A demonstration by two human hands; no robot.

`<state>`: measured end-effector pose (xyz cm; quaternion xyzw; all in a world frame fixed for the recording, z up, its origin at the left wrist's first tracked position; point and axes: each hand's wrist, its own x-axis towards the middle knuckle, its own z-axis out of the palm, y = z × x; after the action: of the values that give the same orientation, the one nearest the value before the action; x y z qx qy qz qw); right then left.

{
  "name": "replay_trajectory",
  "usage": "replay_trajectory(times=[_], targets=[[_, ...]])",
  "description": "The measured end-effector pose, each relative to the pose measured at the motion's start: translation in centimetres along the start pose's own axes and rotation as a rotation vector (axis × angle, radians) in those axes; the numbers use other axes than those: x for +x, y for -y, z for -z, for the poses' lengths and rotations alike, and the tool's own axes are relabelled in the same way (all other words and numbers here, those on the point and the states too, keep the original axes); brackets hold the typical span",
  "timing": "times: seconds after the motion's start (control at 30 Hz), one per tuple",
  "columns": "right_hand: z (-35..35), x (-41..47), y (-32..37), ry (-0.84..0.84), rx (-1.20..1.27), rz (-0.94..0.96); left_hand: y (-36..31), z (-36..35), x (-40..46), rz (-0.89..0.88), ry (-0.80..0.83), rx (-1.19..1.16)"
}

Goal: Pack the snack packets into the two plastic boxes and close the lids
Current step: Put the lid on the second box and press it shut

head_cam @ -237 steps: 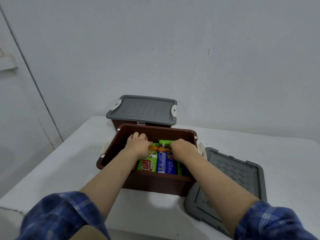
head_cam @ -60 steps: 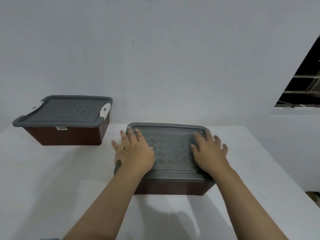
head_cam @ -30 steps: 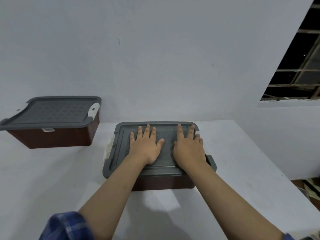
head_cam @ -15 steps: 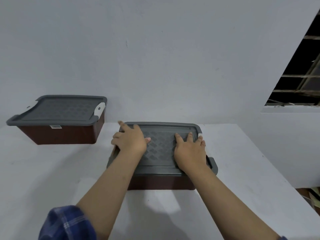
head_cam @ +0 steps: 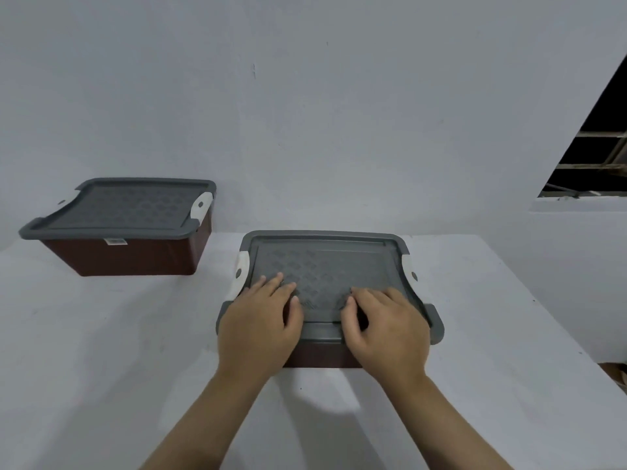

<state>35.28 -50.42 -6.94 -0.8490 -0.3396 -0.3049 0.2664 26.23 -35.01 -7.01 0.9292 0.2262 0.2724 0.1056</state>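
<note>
Both hands [head_cam: 259,329] [head_cam: 386,329] slid nearer, flat and holding nothing on the lid [head_cam: 322,266], white table [head_cam: 101,351]

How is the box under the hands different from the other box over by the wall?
The near box has both hands pressing flat on its lid, the left hand and the right hand; the far box is untouched. The near box sits in front of the person, while the far box sits off to the left by the wall. The far box shows a small white label; none shows on the near box. Both are brown with grey lids and white clips.
</note>
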Motion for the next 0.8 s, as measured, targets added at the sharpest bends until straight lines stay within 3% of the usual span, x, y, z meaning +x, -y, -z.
replay_trajectory(times=[0.17, 0.33, 0.8], targets=[[-2.2, 1.6, 0.4, -0.057, -0.023, 0.054, 1.4, -0.7, 2.0, -0.01, -0.085, -0.02], [-6.4, 5.4, 1.3, 0.044, -0.036, 0.051, 4.0, -1.6, 6.5, 0.024, -0.086, -0.06], [-15.4, 14.6, 3.0, 0.107, 0.012, -0.005, 9.9, -4.4, 17.0, 0.092, -0.084, -0.061]])
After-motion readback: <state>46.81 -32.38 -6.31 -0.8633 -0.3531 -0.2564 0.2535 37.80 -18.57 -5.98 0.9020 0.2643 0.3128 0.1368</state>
